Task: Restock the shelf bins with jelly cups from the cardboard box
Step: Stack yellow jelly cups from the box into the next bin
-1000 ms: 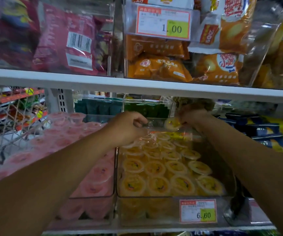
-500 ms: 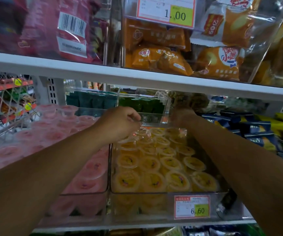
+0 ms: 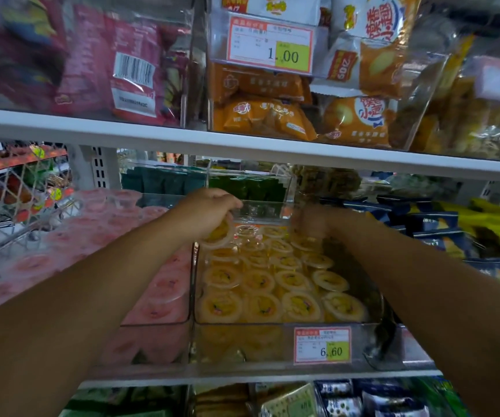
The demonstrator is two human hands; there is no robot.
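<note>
- The left hand (image 3: 209, 212) reaches to the back of the clear bin (image 3: 272, 324). Its fingers curl around one yellow jelly cup (image 3: 220, 237), held just above the cups at the back left.
- The right hand (image 3: 311, 221) is at the back right of the same bin, well apart from the left hand. It is blurry, so I cannot tell if it holds a cup or if its fingers are curled.
- The bin stands on the shelf (image 3: 242, 373) and has a price tag (image 3: 322, 346) on its front.
- The yellow cups (image 3: 260, 281) already in the bin lie in rows, lids up, from the front wall to the back. More show through the front wall underneath, so there is more than one layer.
- Just beside it on the left, the pink cups (image 3: 164, 284) are piled high in their own bin. That one looks full.
- I think the job is far along. The yellow bin looks nearly full, with a little room left at the back, where the hands are.
- What is left: put this cup down in the back row, then fill the last gaps.
- The cardboard box is not in view, so I cannot say how many cups are still in it.
</note>
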